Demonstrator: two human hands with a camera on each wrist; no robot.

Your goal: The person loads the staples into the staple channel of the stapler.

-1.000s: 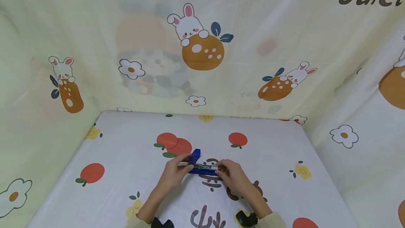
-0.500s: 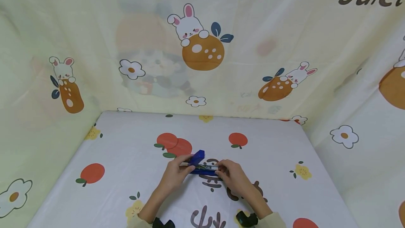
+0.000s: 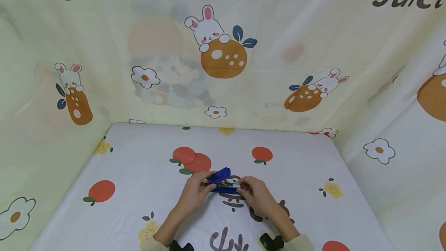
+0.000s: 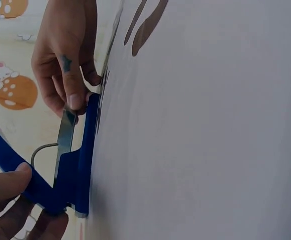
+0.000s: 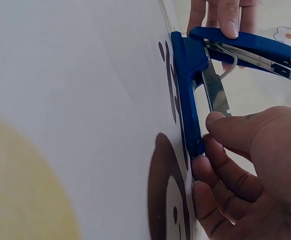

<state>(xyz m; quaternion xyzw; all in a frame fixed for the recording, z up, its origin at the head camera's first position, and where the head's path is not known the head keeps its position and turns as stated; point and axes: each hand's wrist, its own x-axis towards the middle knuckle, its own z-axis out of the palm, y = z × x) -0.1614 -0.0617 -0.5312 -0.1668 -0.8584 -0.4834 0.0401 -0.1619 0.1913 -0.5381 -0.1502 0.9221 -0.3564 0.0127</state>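
Note:
A blue stapler rests on its base at the middle of the table, its top cover swung up from the hinge. My left hand holds the hinge end, thumb and fingers on either side of the raised cover. At the other end, my right hand pinches the tip of the metal staple channel with the thumb, its fingers at the base's front end. Between cover and channel, a curved metal wire shows in the left wrist view.
A white cloth printed with fruit and flowers covers the table. Pale printed curtains hang behind it and at both sides. Dark wrist mounts sit at both cuffs.
The left hand has tilted the stapler's cover down toward the right, lowering it over the channel. The right hand has kept its place at the front end.

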